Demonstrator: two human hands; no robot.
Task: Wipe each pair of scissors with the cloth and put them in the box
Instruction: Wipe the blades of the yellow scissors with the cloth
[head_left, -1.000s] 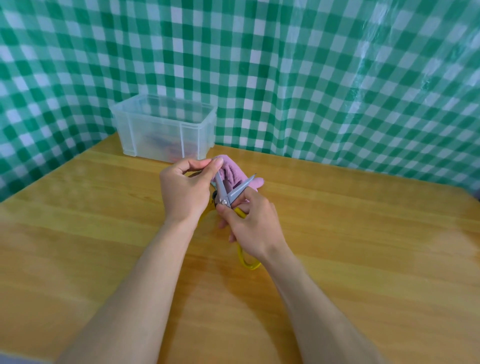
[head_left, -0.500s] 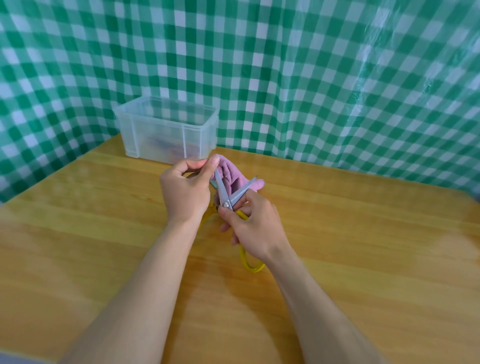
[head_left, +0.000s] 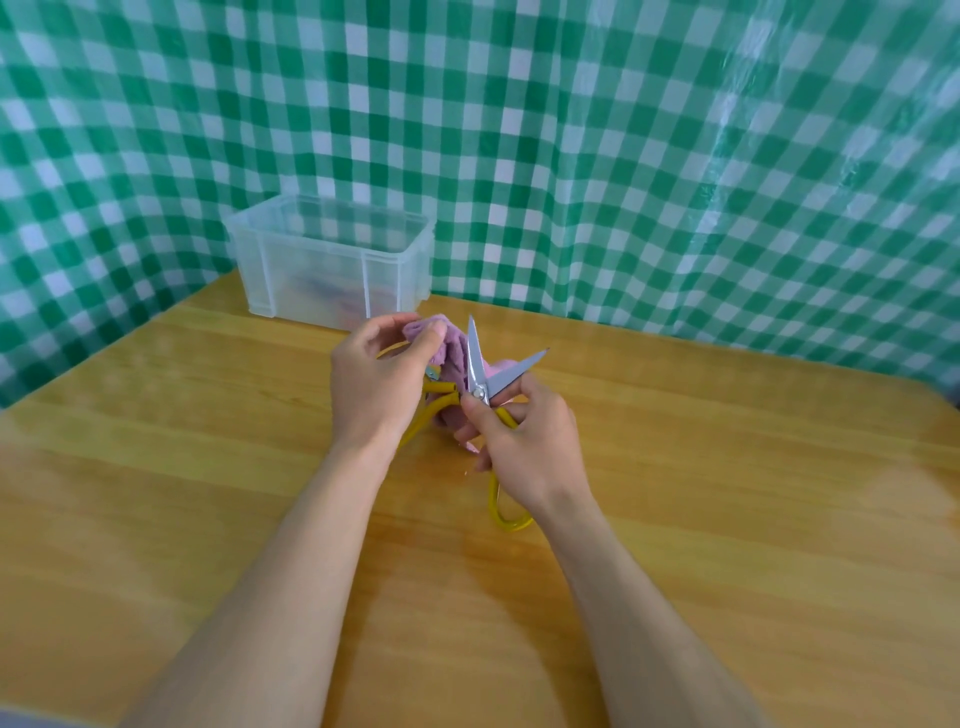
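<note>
Fingers (head_left: 435, 332) of left hand (head_left: 374, 387) pinch pink cloth (head_left: 453, 356), right hand (head_left: 530, 449) grips splayed scissors (head_left: 475, 364) above wooden table (head_left: 727, 519), green-checked backdrop (head_left: 571, 156) behind.

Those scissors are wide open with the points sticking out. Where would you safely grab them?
Take the scissors by the yellow handles or at the pivot, coming from the near side. The blades are spread and point away toward the box, so the handle end faces the person. The right hand pinches them at the pivot, clear of both edges.
</note>
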